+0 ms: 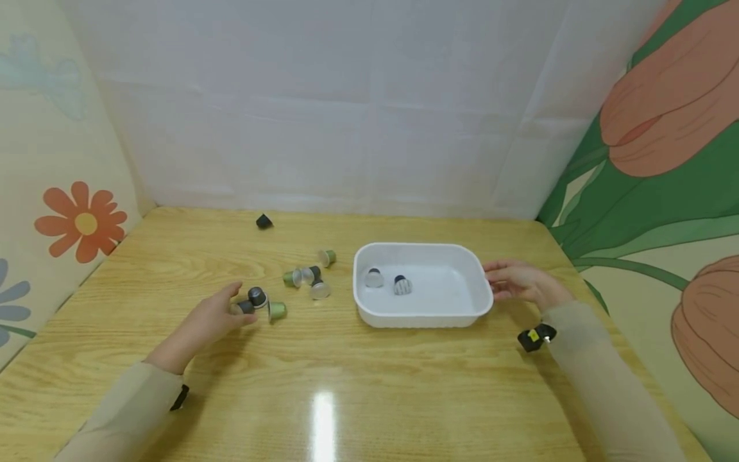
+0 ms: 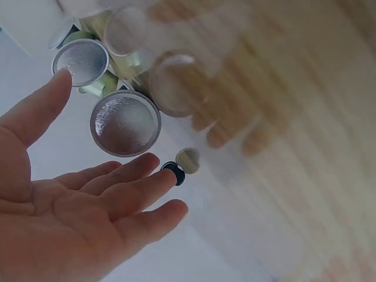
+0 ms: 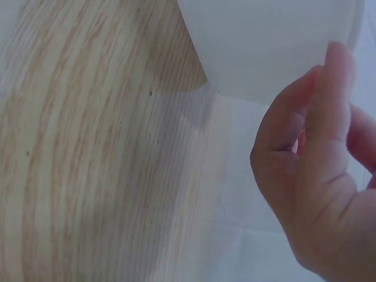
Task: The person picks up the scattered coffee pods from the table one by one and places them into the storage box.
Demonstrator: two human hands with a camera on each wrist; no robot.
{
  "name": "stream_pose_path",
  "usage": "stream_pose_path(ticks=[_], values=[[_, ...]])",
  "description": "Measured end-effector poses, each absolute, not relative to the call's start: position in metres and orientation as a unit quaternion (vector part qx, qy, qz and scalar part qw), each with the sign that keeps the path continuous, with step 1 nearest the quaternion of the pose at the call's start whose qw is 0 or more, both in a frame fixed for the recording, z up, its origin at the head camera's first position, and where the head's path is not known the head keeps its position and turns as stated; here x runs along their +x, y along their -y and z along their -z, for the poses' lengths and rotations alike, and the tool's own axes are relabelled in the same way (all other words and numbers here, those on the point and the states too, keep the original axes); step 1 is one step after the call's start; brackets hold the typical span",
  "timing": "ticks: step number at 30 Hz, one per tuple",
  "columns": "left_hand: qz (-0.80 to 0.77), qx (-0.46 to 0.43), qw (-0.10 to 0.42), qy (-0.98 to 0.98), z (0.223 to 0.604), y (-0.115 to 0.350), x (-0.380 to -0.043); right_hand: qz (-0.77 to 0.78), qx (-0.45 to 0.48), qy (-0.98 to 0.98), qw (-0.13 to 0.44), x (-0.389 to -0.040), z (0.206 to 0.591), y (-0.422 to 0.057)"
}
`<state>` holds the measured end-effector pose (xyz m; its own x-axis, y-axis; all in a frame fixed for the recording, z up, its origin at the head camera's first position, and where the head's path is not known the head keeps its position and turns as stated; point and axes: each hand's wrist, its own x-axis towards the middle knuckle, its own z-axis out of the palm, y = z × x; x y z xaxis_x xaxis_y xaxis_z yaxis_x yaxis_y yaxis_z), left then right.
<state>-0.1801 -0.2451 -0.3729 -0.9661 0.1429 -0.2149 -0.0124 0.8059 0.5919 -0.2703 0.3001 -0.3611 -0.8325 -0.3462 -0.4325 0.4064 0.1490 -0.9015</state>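
Note:
Small coffee capsules lie in a loose group left of a white plastic tub (image 1: 424,319). My left hand (image 1: 210,317) reaches over them from the left, thumb and fingers spread around a dark capsule (image 1: 246,306). Beside its fingertips are another dark capsule (image 1: 256,295) and a green capsule (image 1: 278,311). In the left wrist view the thumb tip overlaps a foil lid (image 2: 85,61), and a larger foil lid (image 2: 125,123) faces the palm. My right hand (image 1: 522,282) holds the tub's right end, fingers bent at the rim. Inside the tub lie two capsules, one with a striped side (image 1: 402,285).
Between the left hand and the tub are more capsules, among them a green one (image 1: 327,258) and a dark one with a pale lid (image 1: 320,289). A black capsule (image 1: 263,221) lies near the table's back edge. White cloth (image 1: 346,128) hangs behind the wooden table (image 1: 404,385).

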Motion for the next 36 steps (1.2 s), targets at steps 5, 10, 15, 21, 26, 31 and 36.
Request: stream_pose_path(ticks=[5,10,15,21,26,31,36], values=[[-0.288,0.034,0.135,-0.947,0.374,0.249,-0.182,0.653,0.031,-0.698,0.291,-0.272,0.361,-0.299],[-0.265,0.037,0.139,-0.954,0.374,0.251,-0.184,0.659,0.039,-0.692,0.293,-0.274,0.362,-0.299],[-0.243,0.031,0.139,-0.959,0.375,0.253,-0.186,0.658,0.028,-0.691,0.296,-0.274,0.362,-0.301],[-0.220,0.029,0.118,-0.968,0.376,0.254,-0.187,0.662,0.035,-0.688,0.296,-0.275,0.362,-0.300],[-0.231,0.031,0.109,-0.966,0.377,0.258,-0.188,0.660,0.043,-0.689,0.297,-0.275,0.363,-0.298],[-0.255,0.031,0.110,-0.960,0.376,0.262,-0.188,0.654,0.044,-0.695,0.296,-0.274,0.362,-0.297],[-0.298,0.029,0.116,-0.947,0.377,0.265,-0.189,0.654,0.041,-0.693,0.300,-0.274,0.363,-0.299]])
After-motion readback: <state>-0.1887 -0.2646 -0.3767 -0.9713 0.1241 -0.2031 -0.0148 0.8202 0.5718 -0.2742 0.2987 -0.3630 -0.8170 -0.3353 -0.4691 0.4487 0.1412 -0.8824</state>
